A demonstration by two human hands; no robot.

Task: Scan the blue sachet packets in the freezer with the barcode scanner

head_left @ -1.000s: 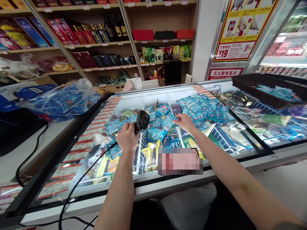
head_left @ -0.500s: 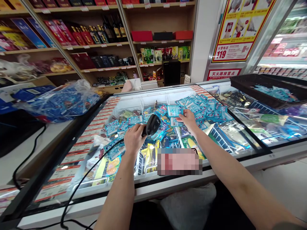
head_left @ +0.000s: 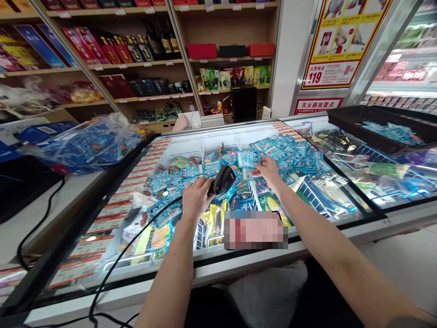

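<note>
My left hand (head_left: 197, 197) is wrapped round the handle of a black barcode scanner (head_left: 225, 179), whose head points right. A black cord runs from it down to the lower left. In my right hand (head_left: 268, 171) a small blue packet (head_left: 247, 158) is pinched at its right edge, a short way beyond the scanner head. Below that packet shows another blue packet (head_left: 244, 173), and I cannot tell whether my fingers touch it. A heap of similar blue packets (head_left: 290, 152) lies on the freezer's glass top to the right, with more blue packets (head_left: 164, 182) on the left.
A phone (head_left: 256, 230) with a blurred screen lies at the near edge of the chest freezer (head_left: 211, 274). To the right stands a black crate (head_left: 341, 125) holding blue packets. A clear plastic bag (head_left: 92, 141) of blue packets sits left. Stocked shelves (head_left: 143, 66) rise behind.
My left hand and the scanner have moved a little to the right, closer to the packet in my right hand. My right hand has barely moved.
</note>
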